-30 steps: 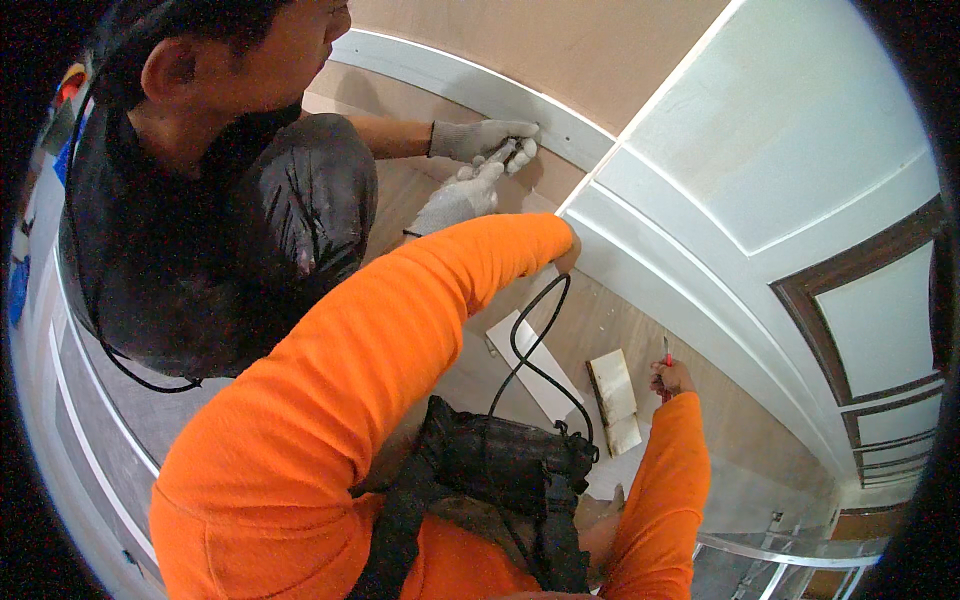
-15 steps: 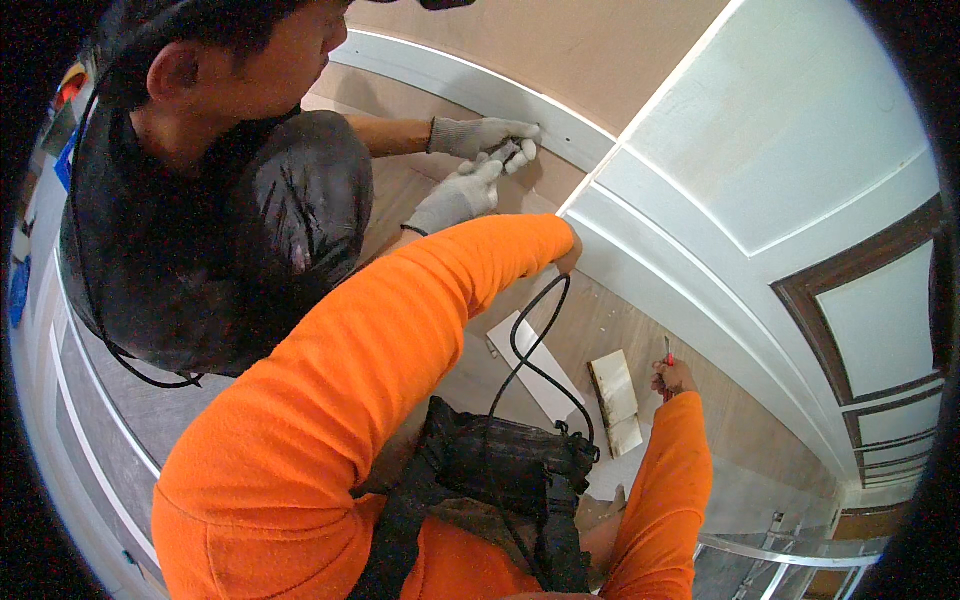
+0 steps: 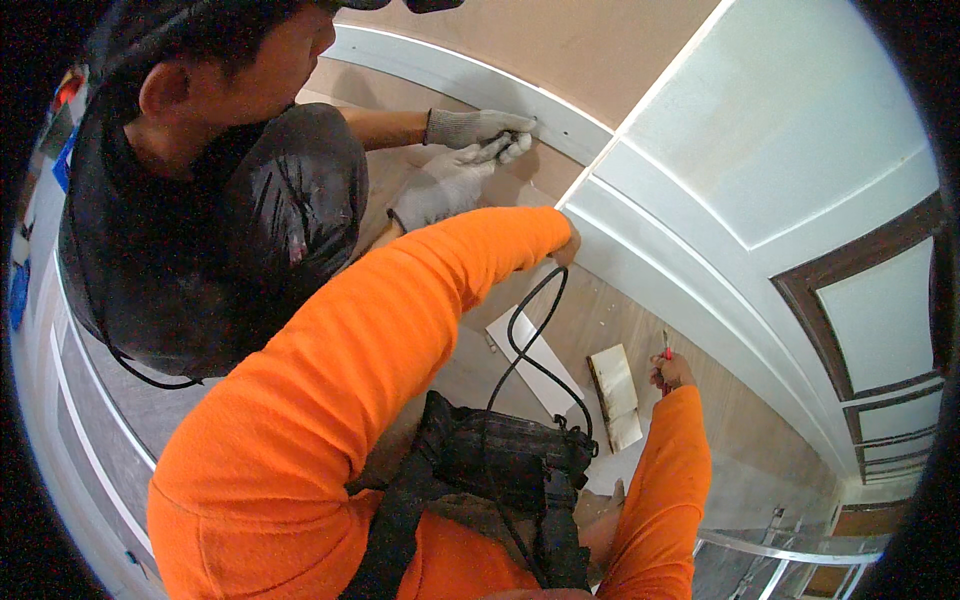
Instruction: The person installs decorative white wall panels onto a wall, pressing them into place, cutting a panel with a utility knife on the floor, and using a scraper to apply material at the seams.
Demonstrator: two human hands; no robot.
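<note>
A person in bright orange sleeves looks down at a white panelled door (image 3: 760,170), the landmark for everything here. The left hand (image 3: 568,245) reaches up to the door's lower corner, just where the white baseboard (image 3: 470,85) meets it; most of the hand is hidden behind the sleeve, so its grip cannot be told. A black cable (image 3: 525,335) loops down from that hand, away from the door, to a black tool pouch (image 3: 505,460) at the person's waist. The right hand (image 3: 672,372) is closed around a small red-handled tool (image 3: 666,345), held near the door's bottom edge. Just beside that hand, on the wooden floor (image 3: 600,310) below the door, lie a short wood block (image 3: 615,395) and a flat white strip (image 3: 535,355). Beyond the door's corner, a co-worker in dark clothes presses two grey gloved hands (image 3: 465,150) against the baseboard.
</note>
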